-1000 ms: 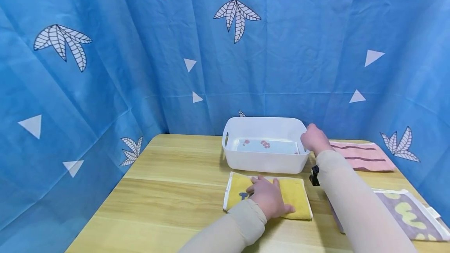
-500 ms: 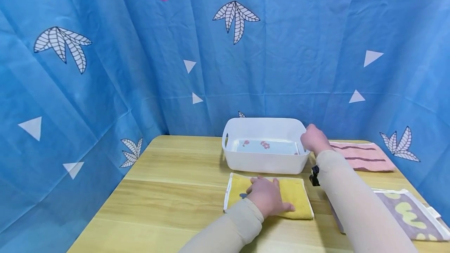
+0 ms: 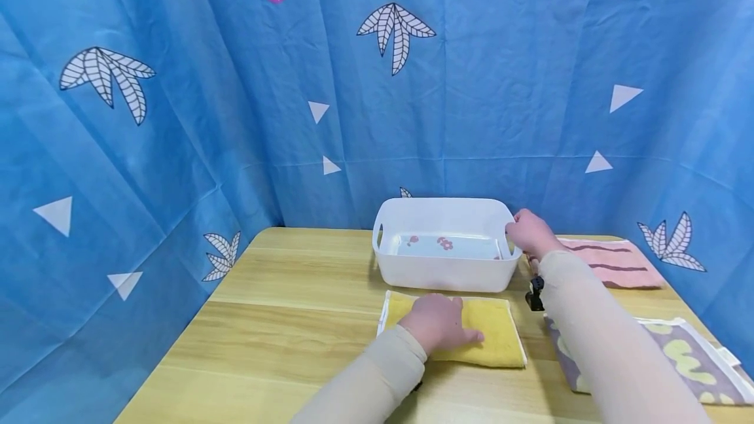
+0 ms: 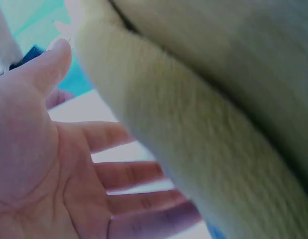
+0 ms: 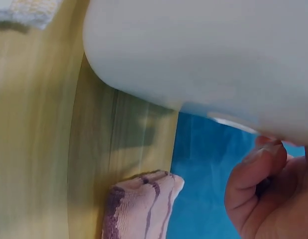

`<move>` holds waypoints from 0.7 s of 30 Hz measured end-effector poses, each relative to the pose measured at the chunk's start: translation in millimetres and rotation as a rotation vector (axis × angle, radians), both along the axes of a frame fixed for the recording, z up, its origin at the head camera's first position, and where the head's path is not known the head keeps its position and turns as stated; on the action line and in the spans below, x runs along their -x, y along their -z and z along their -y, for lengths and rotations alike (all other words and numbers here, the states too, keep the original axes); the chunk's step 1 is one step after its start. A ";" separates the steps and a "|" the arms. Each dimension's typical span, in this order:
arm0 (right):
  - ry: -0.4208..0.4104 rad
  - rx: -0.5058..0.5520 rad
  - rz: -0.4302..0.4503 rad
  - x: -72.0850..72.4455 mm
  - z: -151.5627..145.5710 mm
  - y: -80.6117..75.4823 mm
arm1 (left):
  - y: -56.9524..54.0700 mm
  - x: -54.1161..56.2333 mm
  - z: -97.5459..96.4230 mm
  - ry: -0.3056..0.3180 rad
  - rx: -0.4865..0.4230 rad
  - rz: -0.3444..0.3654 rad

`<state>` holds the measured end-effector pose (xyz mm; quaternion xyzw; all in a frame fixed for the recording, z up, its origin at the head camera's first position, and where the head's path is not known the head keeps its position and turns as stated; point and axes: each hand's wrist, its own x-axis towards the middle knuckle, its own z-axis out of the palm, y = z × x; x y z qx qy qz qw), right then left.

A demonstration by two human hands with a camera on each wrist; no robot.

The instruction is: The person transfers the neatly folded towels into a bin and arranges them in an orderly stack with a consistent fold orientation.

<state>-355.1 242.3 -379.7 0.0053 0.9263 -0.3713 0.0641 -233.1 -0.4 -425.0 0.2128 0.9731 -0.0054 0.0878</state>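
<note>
A folded yellow towel (image 3: pixel 497 339) with white edging lies on the table in front of a white plastic basket (image 3: pixel 444 275). My left hand (image 3: pixel 438 324) is over the towel's middle, fingers straight. In the left wrist view, the extended fingers (image 4: pixel 129 174) reach to the towel's rounded fold (image 4: pixel 193 124) and their tips are hidden behind it. At the basket's right handle is my right hand (image 3: pixel 533 233). Its curled fingers and thumb (image 5: pixel 253 172) pinch the rim there in the right wrist view; part of the grip is hidden by the basket wall.
A folded pink towel (image 3: pixel 618 260) with dark stripes lies right of the basket. Nearer, under the right forearm, is a purple towel (image 3: pixel 689 358) with a yellow-green pattern. A blue patterned curtain (image 3: pixel 501 84) surrounds the wooden table (image 3: pixel 283 326) at the back and sides.
My left hand has shifted slightly left across the yellow towel, its wrist rolling so that less of the fingers shows. My right hand has moved slightly right at the basket's handle.
</note>
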 end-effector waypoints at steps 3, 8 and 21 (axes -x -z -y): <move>0.014 0.034 -0.007 -6.7 -4.1 -1.7 | -2.7 6.8 13.2 0.036 -0.076 0.021; -0.018 -0.030 -0.064 -14.6 -11.4 -4.3 | -5.6 12.6 44.4 0.090 -0.182 -0.020; -0.088 -0.105 -0.170 -54.1 -21.2 5.5 | -26.5 6.9 105.7 0.020 -0.295 -0.132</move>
